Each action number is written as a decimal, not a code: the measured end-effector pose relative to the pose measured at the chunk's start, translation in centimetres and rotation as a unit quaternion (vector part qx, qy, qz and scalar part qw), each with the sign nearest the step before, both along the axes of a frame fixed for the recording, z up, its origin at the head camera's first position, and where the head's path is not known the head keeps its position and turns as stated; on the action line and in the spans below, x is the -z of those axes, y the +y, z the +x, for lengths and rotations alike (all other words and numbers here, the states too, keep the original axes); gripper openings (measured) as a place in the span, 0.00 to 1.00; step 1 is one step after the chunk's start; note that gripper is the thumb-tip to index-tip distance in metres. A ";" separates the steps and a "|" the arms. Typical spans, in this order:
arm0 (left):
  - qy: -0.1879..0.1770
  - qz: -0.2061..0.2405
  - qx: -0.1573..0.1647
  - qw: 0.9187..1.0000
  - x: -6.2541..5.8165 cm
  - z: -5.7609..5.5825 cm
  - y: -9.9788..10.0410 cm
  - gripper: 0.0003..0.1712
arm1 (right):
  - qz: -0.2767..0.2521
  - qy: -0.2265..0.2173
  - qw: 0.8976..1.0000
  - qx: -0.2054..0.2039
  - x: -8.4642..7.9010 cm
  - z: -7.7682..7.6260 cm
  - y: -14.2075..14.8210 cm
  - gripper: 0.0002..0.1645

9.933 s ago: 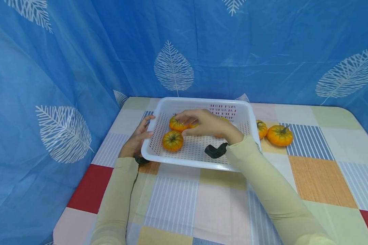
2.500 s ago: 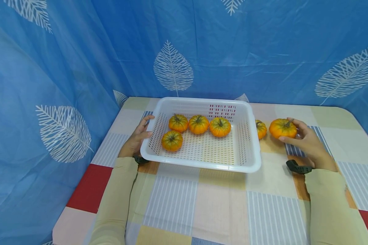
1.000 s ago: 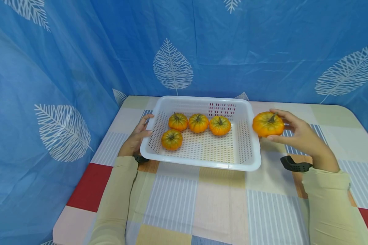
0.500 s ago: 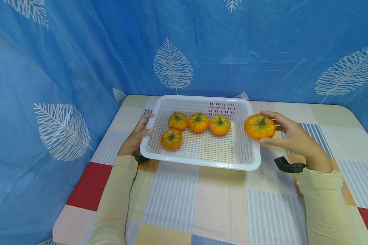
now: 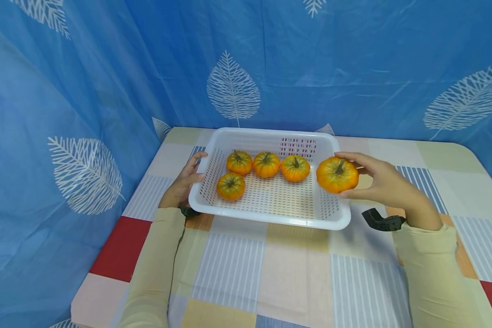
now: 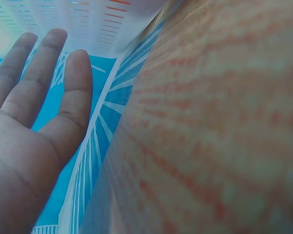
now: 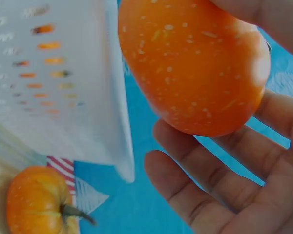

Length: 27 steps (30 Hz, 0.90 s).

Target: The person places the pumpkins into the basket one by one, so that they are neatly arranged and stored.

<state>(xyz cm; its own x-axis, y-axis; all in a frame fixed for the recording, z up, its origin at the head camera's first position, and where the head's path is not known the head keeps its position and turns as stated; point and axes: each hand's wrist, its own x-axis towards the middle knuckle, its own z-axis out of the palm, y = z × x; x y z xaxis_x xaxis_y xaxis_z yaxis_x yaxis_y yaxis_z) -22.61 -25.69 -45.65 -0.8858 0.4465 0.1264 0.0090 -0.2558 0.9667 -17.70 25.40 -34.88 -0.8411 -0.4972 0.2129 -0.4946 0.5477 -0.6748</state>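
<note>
My right hand (image 5: 379, 182) grips a small orange pumpkin (image 5: 337, 176) between thumb and fingers, over the right end of a white perforated plastic basket (image 5: 266, 220). From the right wrist view, the speckled underside of this pumpkin (image 7: 195, 63) shows above the fingers, beside the basket's outer wall (image 7: 88, 126). Inside the basket sit three pumpkins in a row, the middle one (image 5: 266, 165) among them, plus another pumpkin (image 5: 231, 186) in front at the left. At the basket's left rim my left hand (image 5: 182, 184) rests with extended fingers; the left wrist view shows those fingers (image 6: 78, 87) nearly straight against its side.
Outside the basket, a pumpkin (image 7: 39, 200) lies on the table in the right wrist view; the head view hides it. A patchwork cloth (image 5: 295, 278) covers the table. Blue curtain (image 5: 332, 68) with white leaf prints hangs behind it and along the left side.
My right hand has picked the pumpkin up from the table right of the basket and carried it left over the basket's right rim. The left hand has stayed at the left rim.
</note>
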 end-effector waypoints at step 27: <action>-0.004 -0.008 -0.002 1.000 -0.2 -0.2 0.0 0.32 | 0.081 -0.069 0.986 -0.128 -4.0 -3.2 -5.5 0.49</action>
